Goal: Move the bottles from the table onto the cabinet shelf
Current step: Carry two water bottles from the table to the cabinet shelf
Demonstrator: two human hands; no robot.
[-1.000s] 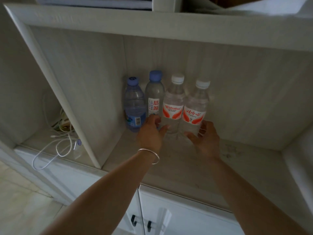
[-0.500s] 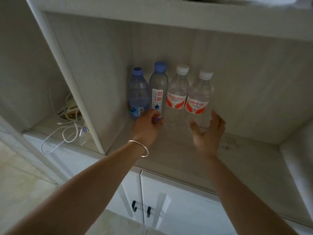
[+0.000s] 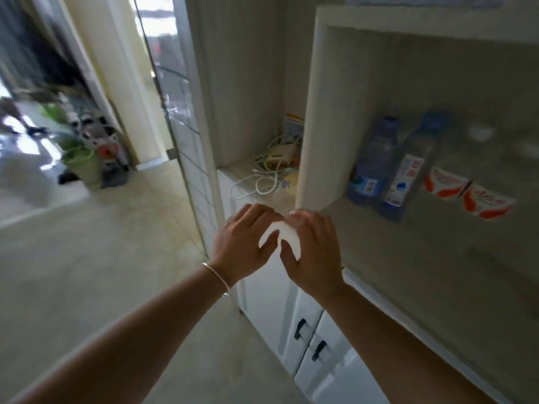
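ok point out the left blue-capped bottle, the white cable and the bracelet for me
left blue-capped bottle [image 3: 374,158], head view, on the clear body above the label
white cable [image 3: 256,182], head view, on the loop lying in the left compartment
bracelet [image 3: 218,277], head view, on the band across the left wrist

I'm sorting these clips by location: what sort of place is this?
Most likely a home, by a living-room storage unit: a pale wood-grain built-in cabinet with white lower doors, tangled white charger cables in one compartment, and a glass-panelled door opening toward blurred green potted plants.
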